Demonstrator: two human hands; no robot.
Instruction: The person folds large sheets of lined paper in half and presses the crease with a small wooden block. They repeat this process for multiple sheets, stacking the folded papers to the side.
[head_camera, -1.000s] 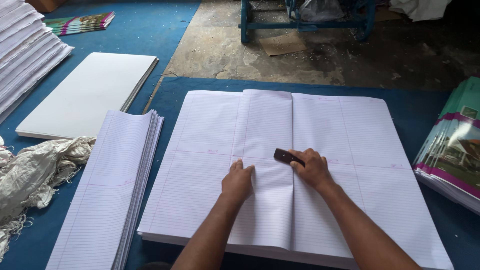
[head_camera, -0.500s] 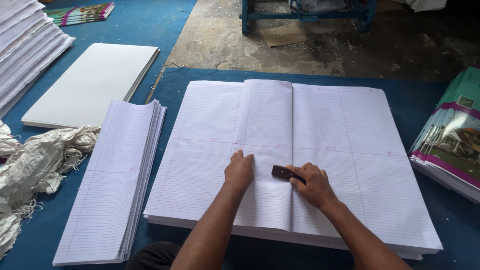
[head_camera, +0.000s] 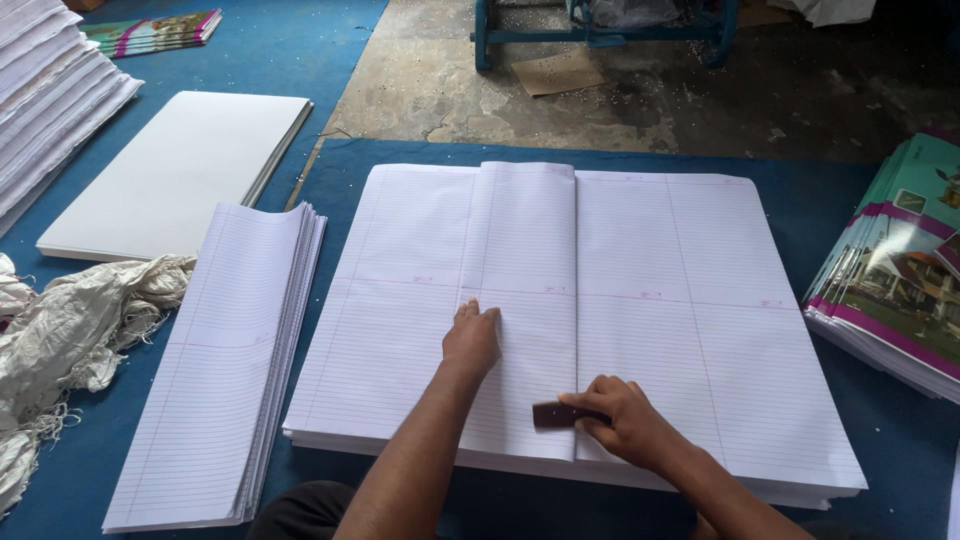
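A large stack of white ruled paper sheets (head_camera: 690, 330) lies on the blue mat in front of me. Its top sheet is folded over, giving a narrow doubled panel (head_camera: 525, 250) with its fold edge down the middle. My left hand (head_camera: 472, 338) presses flat on that folded panel. My right hand (head_camera: 620, 420) holds a small dark brown block (head_camera: 553, 414) against the fold edge near the stack's front.
A stack of folded ruled sheets (head_camera: 225, 360) lies to the left, with a plain white board stack (head_camera: 175, 170) behind it. White woven cloth (head_camera: 60, 340) is bunched at far left. Colourful printed covers (head_camera: 895, 290) are piled at right. Bare concrete floor (head_camera: 640, 90) lies beyond the mat.
My right hand has drawn the dark block down the fold edge toward me. My left hand stays pressed on the folded panel, shifting slightly toward me.
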